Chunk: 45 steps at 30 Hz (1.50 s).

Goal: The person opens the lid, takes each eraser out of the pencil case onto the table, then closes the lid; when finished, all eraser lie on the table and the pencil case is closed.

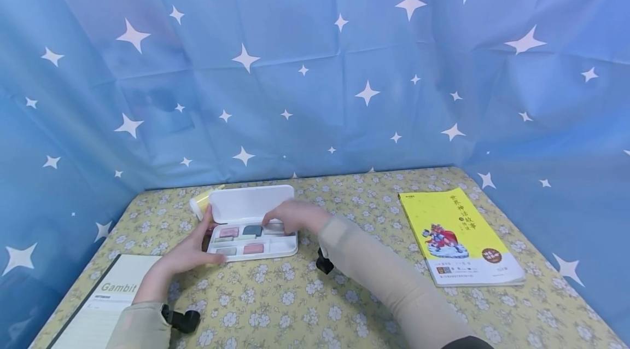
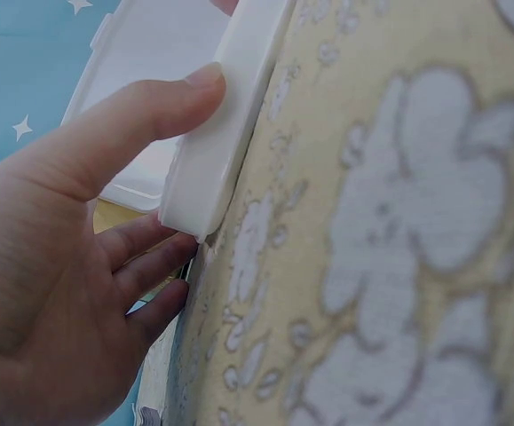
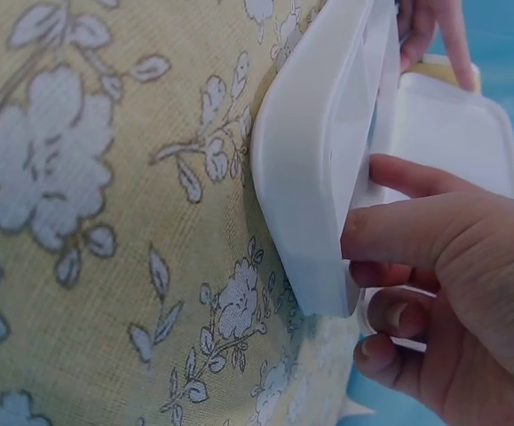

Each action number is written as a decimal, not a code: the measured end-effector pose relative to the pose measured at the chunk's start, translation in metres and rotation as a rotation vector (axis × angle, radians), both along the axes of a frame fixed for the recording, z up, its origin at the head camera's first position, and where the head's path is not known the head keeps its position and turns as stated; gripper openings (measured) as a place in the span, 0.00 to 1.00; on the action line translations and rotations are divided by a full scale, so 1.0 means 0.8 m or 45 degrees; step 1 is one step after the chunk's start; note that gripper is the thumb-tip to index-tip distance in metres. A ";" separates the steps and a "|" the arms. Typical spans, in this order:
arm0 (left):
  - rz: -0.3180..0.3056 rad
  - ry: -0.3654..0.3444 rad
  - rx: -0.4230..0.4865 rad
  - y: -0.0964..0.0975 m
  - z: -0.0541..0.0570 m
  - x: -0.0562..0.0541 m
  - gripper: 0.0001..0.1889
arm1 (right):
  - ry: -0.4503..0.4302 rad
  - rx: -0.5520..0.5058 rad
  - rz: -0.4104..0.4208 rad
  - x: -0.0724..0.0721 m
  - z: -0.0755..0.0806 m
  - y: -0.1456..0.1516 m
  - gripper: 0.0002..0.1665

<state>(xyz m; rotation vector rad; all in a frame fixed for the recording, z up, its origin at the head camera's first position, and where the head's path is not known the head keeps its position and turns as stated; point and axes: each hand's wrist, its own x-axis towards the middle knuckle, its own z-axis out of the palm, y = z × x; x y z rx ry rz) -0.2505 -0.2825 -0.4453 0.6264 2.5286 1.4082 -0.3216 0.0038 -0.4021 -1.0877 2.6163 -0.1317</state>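
Note:
A white lidded case (image 1: 283, 250) lies on the table with its lid (image 1: 253, 201) raised toward the back. Inside are several small blocks, among them a pink block (image 1: 253, 249) at the front and a dark grey block (image 1: 252, 230) behind. My left hand (image 1: 189, 250) holds the case's left end, thumb (image 2: 199, 93) on the front wall and the other fingers round the end. The right hand (image 1: 295, 216) reaches into the right compartment, its fingers bent, the thumb (image 3: 372, 235) at the rim. Whether it pinches anything there, I cannot tell.
A yellow and white cylindrical object (image 1: 199, 204) lies behind the case's left end. At the front left is a notebook (image 1: 93, 316) marked "Gambit", partly under the left forearm. A yellow-covered book (image 1: 460, 234) lies on the right. Blue star-patterned cloth (image 1: 315, 92) hangs behind the table.

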 end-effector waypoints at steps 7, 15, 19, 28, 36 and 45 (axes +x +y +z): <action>-0.020 0.001 0.027 0.001 0.004 0.001 0.67 | 0.004 -0.046 0.032 0.003 0.008 0.007 0.40; -0.010 -0.027 0.028 0.001 0.001 0.000 0.67 | -0.046 -0.123 0.073 0.007 0.020 0.023 0.37; 0.010 -0.019 -0.014 0.000 0.000 0.001 0.67 | -0.032 -0.142 0.067 0.010 0.025 0.032 0.37; 0.012 -0.007 -0.021 -0.001 0.000 -0.001 0.67 | -0.076 -0.207 -0.002 0.018 0.029 0.053 0.36; -0.021 -0.007 0.017 0.000 0.003 0.001 0.67 | -0.052 -0.237 -0.066 0.024 0.026 0.068 0.37; -0.005 -0.004 -0.020 0.001 0.005 0.002 0.68 | -0.203 -0.397 -0.159 0.037 0.015 0.088 0.36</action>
